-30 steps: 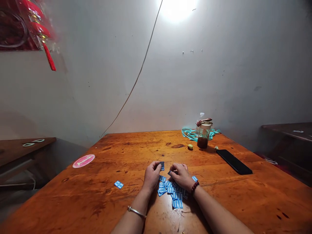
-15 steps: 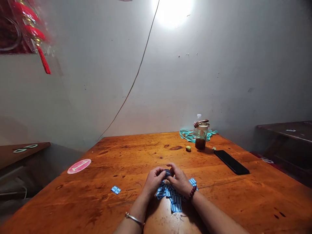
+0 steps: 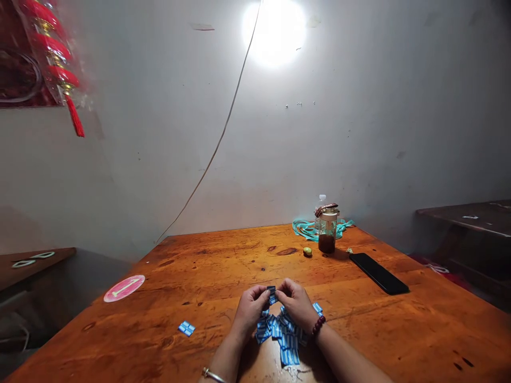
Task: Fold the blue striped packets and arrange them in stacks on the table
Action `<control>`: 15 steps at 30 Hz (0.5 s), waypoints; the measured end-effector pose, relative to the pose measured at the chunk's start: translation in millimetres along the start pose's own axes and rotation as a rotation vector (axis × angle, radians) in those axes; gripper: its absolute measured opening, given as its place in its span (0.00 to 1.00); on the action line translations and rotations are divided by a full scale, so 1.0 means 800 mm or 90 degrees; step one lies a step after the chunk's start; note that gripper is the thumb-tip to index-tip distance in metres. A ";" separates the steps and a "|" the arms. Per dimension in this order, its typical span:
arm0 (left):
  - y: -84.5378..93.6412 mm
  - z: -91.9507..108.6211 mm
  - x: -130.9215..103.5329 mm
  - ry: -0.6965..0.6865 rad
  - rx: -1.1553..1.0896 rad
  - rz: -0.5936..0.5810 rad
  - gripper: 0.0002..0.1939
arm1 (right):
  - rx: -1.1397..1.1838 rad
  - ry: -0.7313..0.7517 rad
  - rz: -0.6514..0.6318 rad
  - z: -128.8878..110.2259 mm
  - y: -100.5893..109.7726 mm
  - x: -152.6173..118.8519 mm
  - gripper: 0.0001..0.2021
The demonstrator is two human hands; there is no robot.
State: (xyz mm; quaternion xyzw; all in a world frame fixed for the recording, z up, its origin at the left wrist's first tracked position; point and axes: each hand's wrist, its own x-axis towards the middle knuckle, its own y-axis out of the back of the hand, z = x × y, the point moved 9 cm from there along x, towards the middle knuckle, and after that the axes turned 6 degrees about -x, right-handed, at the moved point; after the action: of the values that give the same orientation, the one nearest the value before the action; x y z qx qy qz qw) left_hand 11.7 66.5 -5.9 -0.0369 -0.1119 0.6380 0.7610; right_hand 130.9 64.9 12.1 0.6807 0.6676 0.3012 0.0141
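Between my two hands is a small blue-and-white striped piece (image 3: 272,294), pinched at both sides by thumbs and fingertips. My left hand (image 3: 251,307) grips its left edge, and my right hand (image 3: 296,303) grips its right edge. Below them, on the table, lies a loose pile of similar blue-and-white pieces (image 3: 288,340), partly covered by my right hand and wrist. What the pieces are made of I cannot make out. A separate blue-and-white piece (image 3: 186,328) lies flat to the left of my left hand.
The wooden table (image 3: 223,266) carries a jar of dark liquid (image 3: 327,236), a clear bottle behind it, turquoise straps (image 3: 305,230), a small yellow-green object (image 3: 307,251) and a black phone (image 3: 379,274). At left lies a pink round sticker (image 3: 124,288).
The held piece has turned more upright and shows its striped face. My right fingers have drawn in from a raised position to its edge. The whole view has tilted slightly upward.
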 end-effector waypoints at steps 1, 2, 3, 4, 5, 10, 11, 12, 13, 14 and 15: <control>-0.002 -0.001 0.000 0.007 -0.011 -0.006 0.11 | 0.013 -0.011 0.001 0.003 -0.001 0.001 0.07; -0.003 -0.002 -0.001 0.013 -0.019 -0.008 0.11 | 0.029 -0.021 0.001 0.005 -0.002 0.001 0.07; -0.003 -0.003 0.000 0.018 -0.024 -0.007 0.11 | 0.047 -0.030 -0.001 0.007 -0.005 0.001 0.07; -0.002 -0.004 0.000 0.022 -0.025 -0.004 0.11 | 0.067 -0.037 -0.007 0.008 -0.007 0.000 0.06; 0.000 -0.005 0.001 0.025 -0.024 0.002 0.11 | 0.089 -0.043 -0.017 0.008 -0.010 -0.001 0.04; 0.008 -0.010 0.004 0.028 -0.024 0.016 0.12 | 0.122 -0.017 -0.064 -0.001 -0.022 -0.005 0.05; 0.008 -0.011 0.004 0.029 -0.025 0.015 0.12 | 0.115 -0.016 -0.062 0.000 -0.021 -0.005 0.04; 0.008 -0.011 0.004 0.029 -0.026 0.013 0.12 | 0.109 -0.020 -0.058 0.001 -0.020 -0.004 0.04; 0.006 -0.011 0.004 0.030 -0.028 0.009 0.12 | 0.106 -0.028 -0.054 0.004 -0.020 -0.003 0.06; 0.005 -0.012 0.004 0.031 -0.029 0.004 0.13 | 0.103 -0.037 -0.049 0.008 -0.019 -0.002 0.06; 0.003 -0.012 0.004 0.032 -0.029 0.000 0.13 | 0.102 -0.043 -0.045 0.010 -0.018 -0.002 0.07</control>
State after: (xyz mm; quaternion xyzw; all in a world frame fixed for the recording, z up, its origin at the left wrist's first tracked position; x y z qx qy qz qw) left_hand 11.7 70.9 -15.5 -0.0702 -0.1071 0.6339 0.7627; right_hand 121.6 68.4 -1.0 0.6652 0.7125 0.2232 -0.0076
